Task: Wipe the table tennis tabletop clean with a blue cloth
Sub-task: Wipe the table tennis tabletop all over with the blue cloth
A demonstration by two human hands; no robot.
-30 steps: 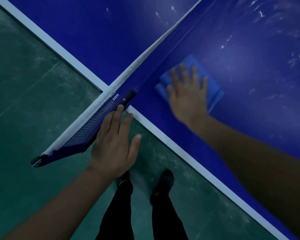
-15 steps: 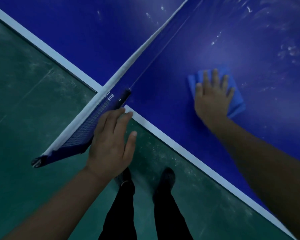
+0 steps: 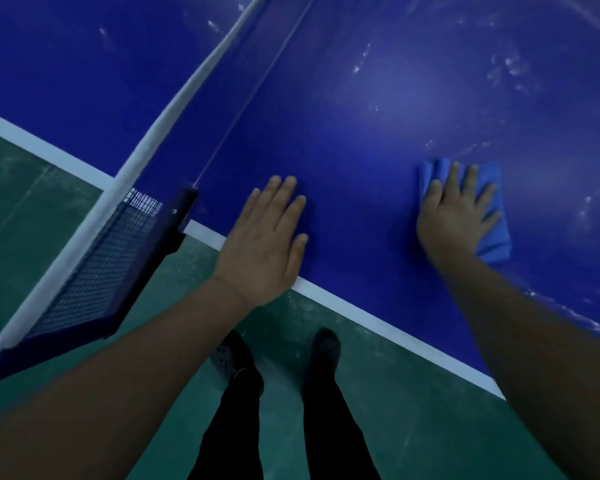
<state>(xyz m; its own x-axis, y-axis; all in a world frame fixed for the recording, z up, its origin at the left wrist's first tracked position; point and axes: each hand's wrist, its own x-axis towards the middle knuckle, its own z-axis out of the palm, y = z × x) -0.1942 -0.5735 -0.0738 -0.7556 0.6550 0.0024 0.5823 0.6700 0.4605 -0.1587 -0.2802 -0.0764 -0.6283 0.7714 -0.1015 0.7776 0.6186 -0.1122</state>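
The dark blue table tennis tabletop [image 3: 343,133] fills the upper right, edged by a white line. My right hand [image 3: 454,216] lies flat with straight fingers on a folded blue cloth [image 3: 496,237], pressing it to the surface right of centre. My left hand [image 3: 267,244] rests flat on the tabletop at its near edge, just right of the net post, fingers straight and holding nothing. Whitish smears and specks [image 3: 506,64] mark the surface beyond and right of the cloth.
The net [image 3: 111,251] with its white top band runs diagonally from the lower left to the top centre, held by a dark post [image 3: 181,216] at the table's edge. Below lie the green floor [image 3: 395,410] and my legs and dark shoes [image 3: 323,348].
My right hand has slid the cloth to the right, away from the net. My left hand has moved from beside the net post onto the tabletop's near edge.
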